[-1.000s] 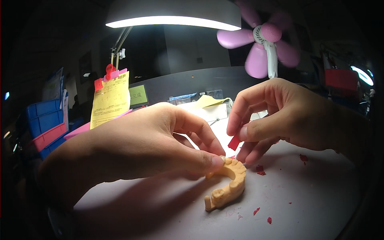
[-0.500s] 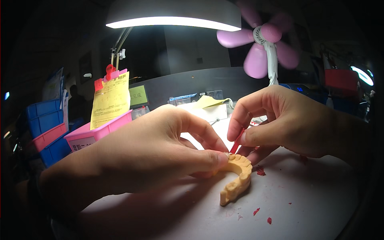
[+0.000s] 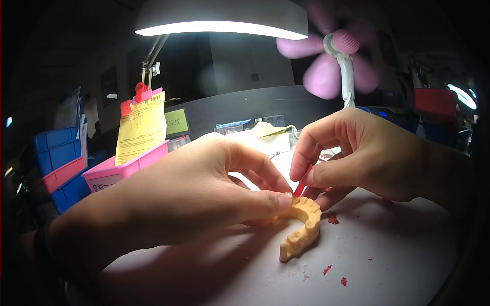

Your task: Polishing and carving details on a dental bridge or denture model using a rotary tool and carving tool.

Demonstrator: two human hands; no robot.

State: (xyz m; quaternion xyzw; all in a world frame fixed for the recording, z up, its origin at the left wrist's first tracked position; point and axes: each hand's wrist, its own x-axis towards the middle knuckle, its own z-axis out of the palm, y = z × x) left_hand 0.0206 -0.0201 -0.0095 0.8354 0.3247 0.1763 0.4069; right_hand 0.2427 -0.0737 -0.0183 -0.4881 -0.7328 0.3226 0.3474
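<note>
Pale worktop (image 3: 403,250), dark red scraps (image 3: 333,218) scattered across its right half, small red flake (image 3: 343,281) toward the near edge, red sliver (image 3: 327,270) near it, whitish crumb (image 3: 306,277) leftward.

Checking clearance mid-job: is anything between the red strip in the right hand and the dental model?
Nothing visible: the red strip in the right hand slants down to the dental model. The left hand grips left of the strip, not between them. Whether strip and model touch is unclear.

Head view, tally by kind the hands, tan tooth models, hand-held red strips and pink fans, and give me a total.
Hands: 2, left hand and right hand
Tan tooth model: 1
Hand-held red strip: 1
Pink fan: 1
Total: 5
</note>
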